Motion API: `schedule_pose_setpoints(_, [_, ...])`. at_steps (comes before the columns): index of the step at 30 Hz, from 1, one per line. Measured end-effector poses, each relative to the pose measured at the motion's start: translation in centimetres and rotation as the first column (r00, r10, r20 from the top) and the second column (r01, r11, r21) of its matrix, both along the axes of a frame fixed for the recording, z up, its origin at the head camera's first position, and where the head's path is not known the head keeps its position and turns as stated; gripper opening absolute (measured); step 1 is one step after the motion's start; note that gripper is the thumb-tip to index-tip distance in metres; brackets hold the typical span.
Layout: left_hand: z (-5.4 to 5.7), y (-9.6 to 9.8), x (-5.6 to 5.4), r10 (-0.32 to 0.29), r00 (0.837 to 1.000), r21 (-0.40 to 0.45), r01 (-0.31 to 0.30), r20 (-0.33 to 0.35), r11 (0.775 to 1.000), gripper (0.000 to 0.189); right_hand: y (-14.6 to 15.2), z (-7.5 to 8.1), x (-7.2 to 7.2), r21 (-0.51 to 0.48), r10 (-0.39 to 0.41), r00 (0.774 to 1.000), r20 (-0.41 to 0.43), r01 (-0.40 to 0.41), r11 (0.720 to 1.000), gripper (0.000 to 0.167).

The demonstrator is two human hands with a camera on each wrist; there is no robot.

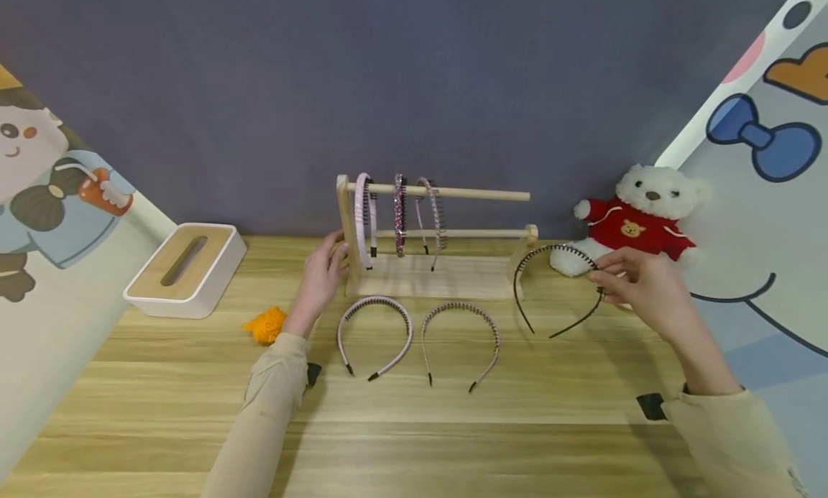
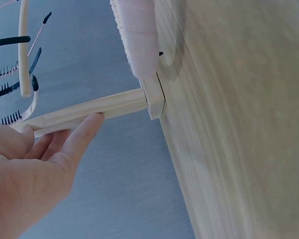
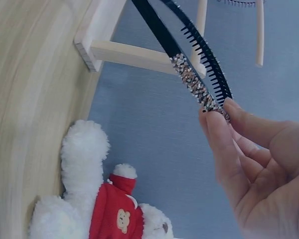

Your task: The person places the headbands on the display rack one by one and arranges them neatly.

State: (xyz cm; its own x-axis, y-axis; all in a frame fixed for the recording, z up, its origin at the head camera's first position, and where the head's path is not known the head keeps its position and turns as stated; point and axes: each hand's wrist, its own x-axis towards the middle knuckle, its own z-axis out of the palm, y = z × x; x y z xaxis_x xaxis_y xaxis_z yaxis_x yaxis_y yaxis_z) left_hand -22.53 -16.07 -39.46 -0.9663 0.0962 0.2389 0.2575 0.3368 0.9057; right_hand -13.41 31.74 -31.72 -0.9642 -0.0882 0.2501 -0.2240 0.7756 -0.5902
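Between thumb and fingers, my right hand (image 1: 647, 282) pinches a thin black toothed headband (image 3: 192, 82) with a glittery stretch, held up beside the rack's right end. My left hand (image 1: 320, 271) grips the left upright of a wooden headband rack (image 1: 446, 277), its fingers along the post (image 2: 89, 109) in the left wrist view. On the rack's upper bar hang a pale pink headband (image 1: 361, 225), a dark pink glittery headband (image 1: 399, 214) and a slim pinkish headband (image 1: 441, 221). Before the rack lie a pale pink headband (image 1: 407, 318) and a thin pinkish one (image 1: 497, 340).
A white tissue box (image 1: 210, 282) with a wooden lid stands at the left. An orange crumpled bundle (image 1: 267, 325) lies beside my left forearm. At the right, a white teddy bear (image 1: 656, 196) in a red top sits against the dark back wall (image 1: 414, 74).
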Motion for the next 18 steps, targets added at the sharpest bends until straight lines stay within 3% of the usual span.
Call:
schedule_pose_setpoints(6, [0.0,-0.1,0.1,-0.005,1.000,0.005,0.005,-0.004,1.000,0.042,-0.3,0.7,0.5,-0.038,-0.018,1.000,0.020,0.019,0.999,0.021])
schedule_pose_setpoints(18, [-0.1,-0.1,0.0,0.000,1.000,-0.011,0.000,0.014,1.000,0.044,-1.4,2.6,1.0,-0.073,-0.054,0.997,-0.054,0.050,0.996,0.022])
